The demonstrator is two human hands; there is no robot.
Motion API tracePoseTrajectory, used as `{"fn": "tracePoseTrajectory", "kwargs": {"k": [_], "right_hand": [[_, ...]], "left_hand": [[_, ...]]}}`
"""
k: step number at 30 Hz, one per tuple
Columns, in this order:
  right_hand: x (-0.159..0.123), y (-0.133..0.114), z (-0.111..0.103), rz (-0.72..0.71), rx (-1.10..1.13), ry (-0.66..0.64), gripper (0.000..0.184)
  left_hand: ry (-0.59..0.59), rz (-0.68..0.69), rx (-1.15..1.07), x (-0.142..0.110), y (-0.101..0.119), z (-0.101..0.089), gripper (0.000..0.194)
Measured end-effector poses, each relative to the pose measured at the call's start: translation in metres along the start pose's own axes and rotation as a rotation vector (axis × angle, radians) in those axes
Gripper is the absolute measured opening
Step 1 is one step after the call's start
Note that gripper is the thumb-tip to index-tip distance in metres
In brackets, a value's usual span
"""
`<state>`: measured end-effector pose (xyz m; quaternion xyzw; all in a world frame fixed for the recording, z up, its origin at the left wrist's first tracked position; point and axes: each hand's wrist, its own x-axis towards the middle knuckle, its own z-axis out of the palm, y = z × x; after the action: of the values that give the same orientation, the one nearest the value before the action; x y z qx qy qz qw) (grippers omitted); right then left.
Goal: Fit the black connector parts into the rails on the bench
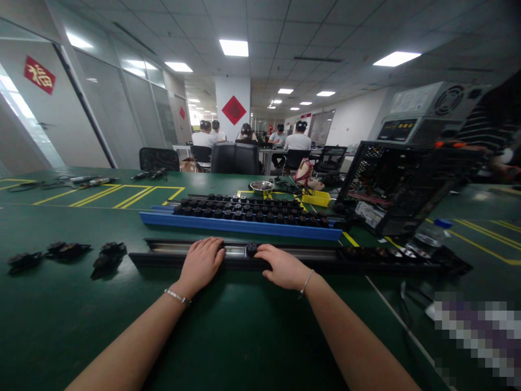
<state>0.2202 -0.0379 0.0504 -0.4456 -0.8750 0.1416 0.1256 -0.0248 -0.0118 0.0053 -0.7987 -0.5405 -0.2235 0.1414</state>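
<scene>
A long black rail with an open metallic channel (163, 262) lies across the green table in front of me. My left hand (203, 260) rests palm down over its left half, fingers stretched across the channel. A small black module (251, 249) sits in the channel between my hands. My right hand (283, 266) has bent fingers against this module, with the thumb lower at the rail's near side. Dark pieces (366, 253) line the rail's right end.
Behind the rail, a blue rail (244, 226) stands before rows of black modules (228, 205). Loose black modules (109, 258) lie at left. An open computer case (394, 184), a bottle with a blue cap (429, 236) and a yellow tray (316, 199) are at right. People sit farther back.
</scene>
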Motion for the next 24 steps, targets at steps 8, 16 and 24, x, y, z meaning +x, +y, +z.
{"fn": "tracePoseTrajectory", "kwargs": {"k": [8,16,24], "right_hand": [[0.001,-0.003,0.003,-0.001,0.004,0.0,0.05],[0.0,-0.005,0.003,0.002,-0.013,0.025,0.048],[0.003,-0.007,0.014,-0.052,-0.062,0.034,0.056]], "left_hand": [[0.011,0.008,-0.008,0.0,0.0,0.0,0.04],[0.003,0.004,-0.022,0.0,-0.001,0.001,0.041],[0.001,0.008,-0.018,0.0,0.0,-0.001,0.041]]}}
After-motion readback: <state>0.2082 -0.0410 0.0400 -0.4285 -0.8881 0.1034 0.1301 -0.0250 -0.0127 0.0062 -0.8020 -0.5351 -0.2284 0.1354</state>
